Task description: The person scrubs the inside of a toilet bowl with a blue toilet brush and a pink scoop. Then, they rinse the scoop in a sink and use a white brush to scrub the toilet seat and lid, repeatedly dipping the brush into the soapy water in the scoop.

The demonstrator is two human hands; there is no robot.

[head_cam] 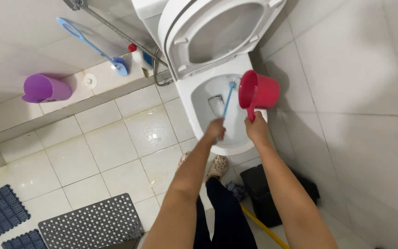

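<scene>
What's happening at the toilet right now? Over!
Left hand shut on blue toilet brush, bristles in the toilet bowl. Right hand shut on pink dipper, held over the bowl. Seat up, nothing blocking.

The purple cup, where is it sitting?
In the head view, the purple cup lies tipped on the tiled ledge at far left, left of the blue brush.

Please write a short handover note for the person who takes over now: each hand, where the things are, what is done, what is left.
Left hand: grips the thin blue toilet brush, bristle head down inside the white toilet bowl.
Right hand: holds the pink plastic scoop by its handle, tilted over the bowl's right rim.
Done: seat and lid are raised; the floor tiles look wet.
Left: whether the bowl is clean, or water is pouring, cannot be judged from this view.
</scene>
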